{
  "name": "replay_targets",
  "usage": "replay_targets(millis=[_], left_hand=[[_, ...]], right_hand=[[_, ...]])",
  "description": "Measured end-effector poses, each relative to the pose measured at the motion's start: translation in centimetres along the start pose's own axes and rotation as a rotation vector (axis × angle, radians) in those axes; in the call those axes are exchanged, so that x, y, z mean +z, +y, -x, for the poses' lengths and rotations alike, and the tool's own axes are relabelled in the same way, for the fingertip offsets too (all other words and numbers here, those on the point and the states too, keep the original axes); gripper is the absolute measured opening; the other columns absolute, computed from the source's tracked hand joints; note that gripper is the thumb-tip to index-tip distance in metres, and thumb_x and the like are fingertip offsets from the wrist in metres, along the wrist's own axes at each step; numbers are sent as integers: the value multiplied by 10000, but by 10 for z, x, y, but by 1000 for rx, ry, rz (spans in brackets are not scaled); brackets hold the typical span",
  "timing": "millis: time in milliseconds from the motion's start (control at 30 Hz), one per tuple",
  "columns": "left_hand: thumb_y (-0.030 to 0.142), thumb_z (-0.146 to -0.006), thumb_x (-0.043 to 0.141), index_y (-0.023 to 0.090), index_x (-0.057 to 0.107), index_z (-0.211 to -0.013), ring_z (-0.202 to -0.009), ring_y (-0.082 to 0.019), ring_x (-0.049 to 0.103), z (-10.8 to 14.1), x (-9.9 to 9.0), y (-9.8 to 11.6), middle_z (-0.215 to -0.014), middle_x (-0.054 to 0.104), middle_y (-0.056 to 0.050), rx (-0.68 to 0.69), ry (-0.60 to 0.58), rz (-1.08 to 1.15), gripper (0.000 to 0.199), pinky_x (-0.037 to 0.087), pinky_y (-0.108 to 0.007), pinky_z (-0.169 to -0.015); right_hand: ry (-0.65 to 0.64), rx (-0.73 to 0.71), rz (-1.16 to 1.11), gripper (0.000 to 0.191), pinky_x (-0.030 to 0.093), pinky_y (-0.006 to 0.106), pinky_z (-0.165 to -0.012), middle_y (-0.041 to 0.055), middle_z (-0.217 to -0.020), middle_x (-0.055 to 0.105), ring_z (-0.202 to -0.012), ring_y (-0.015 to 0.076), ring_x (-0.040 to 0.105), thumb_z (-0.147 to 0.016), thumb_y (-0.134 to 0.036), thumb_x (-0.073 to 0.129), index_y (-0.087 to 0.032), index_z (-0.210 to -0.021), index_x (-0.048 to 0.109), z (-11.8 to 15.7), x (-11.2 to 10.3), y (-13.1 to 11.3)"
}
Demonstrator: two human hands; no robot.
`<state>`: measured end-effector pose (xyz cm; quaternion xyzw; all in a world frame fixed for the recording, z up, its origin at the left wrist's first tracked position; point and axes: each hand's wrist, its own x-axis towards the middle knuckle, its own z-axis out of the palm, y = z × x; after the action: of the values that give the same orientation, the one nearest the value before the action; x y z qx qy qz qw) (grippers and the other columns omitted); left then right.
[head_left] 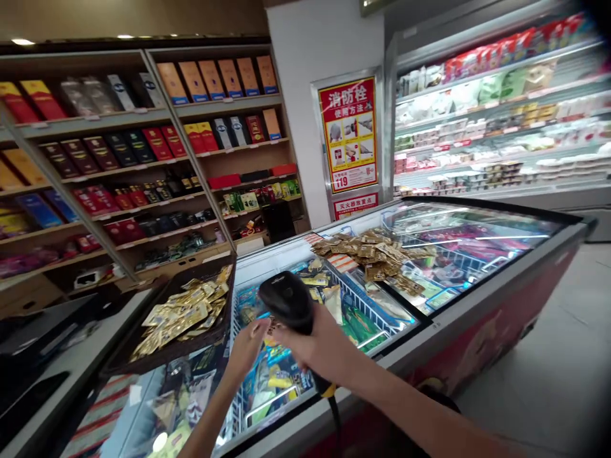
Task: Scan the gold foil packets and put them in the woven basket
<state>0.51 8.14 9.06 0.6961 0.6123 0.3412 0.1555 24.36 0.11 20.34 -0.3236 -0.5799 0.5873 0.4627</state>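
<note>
My right hand (329, 346) is wrapped round the grip of a black barcode scanner (286, 299). Its head points forward and left, and a cable (335, 413) hangs from its yellow-trimmed base. Close beside it, my left hand (249, 346) is closed in a pinch. A small brownish patch shows between the two hands, too small and partly hidden to name. Both hands are above a chest freezer (410, 356) holding packaged frozen goods in wire baskets. On its glass top lies a heap of gold sachets (377, 251). More gold sachets (191, 312) fill a dark brown tray (165, 277) at the left.
Shelves (143, 162) of boxed goods line the back left wall. A red and yellow poster (347, 133) hangs on the white pillar (298, 83). A lit display fridge (496, 121) stands at the back right. Left of the tray is a counter (95, 343) with dark equipment.
</note>
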Motion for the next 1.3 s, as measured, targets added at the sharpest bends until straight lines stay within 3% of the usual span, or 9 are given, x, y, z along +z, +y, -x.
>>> replay_targets(millis=[133,233,300,500,800,1067,1200,1300], left_hand=[[501,-808,586,240,709,-1010,-906,-327,779,8,-31,-10,-982,796,-82,-107,109,175,352,609,-420,-812],[494,-796,657,233,599,-1297,-800,-308,789,4,-53,-8,-966,788,-83,-155,258,422,568,631,-436,-761],[510,-768,723,207,536,-1369,-793,-303,790,0,-68,-4,-940,787,-83,-144,335,538,699,637,-451,-788],[650,-678,798,162,628,-1072,-921,-330,781,-6,-104,8,-1011,790,-136,-80,370,599,649,623,-456,-859],[645,-656,793,170,658,-1037,-866,-362,777,-3,-110,14,-884,787,-105,-98,389,552,623,587,-402,-697],[657,-670,776,171,686,-1052,-912,-352,775,1,-113,17,-1011,793,-139,-102,344,536,625,594,-415,-770],[603,-653,791,178,697,-1043,-884,-343,780,0,-115,13,-983,798,-118,-123,357,552,585,608,-416,-764],[474,-661,793,167,684,-1013,-807,-319,783,1,-118,-4,-902,790,-101,-229,416,583,480,622,-401,-713]], right_hand=[[27,100,-127,210,350,231,-393,-85,-416,471,-351,96,414,-716,-333,730,-216,-694,558,-15,3,8],[29,94,-173,233,356,223,-379,-91,-480,486,-363,81,414,-680,-339,741,-215,-709,545,-22,9,6],[21,69,-154,238,368,226,-383,-88,-509,500,-371,78,418,-684,-349,737,-213,-725,547,-26,14,3],[-40,4,-75,212,381,251,-389,-26,-618,623,-378,84,453,-734,-343,725,-202,-720,567,-29,21,-7],[-67,19,66,190,352,262,-401,-51,-467,526,-351,100,427,-736,-296,664,-220,-612,542,-26,30,-6],[-72,16,150,199,376,261,-419,-53,-361,453,-348,103,406,-692,-261,607,-222,-509,537,-22,32,-14],[-71,9,145,131,385,256,-402,-63,-393,477,-349,112,426,-708,-266,616,-223,-593,570,-25,31,-7],[-72,3,138,75,393,249,-399,-72,-412,488,-363,121,454,-733,-258,647,-212,-683,616,-25,28,-2]])
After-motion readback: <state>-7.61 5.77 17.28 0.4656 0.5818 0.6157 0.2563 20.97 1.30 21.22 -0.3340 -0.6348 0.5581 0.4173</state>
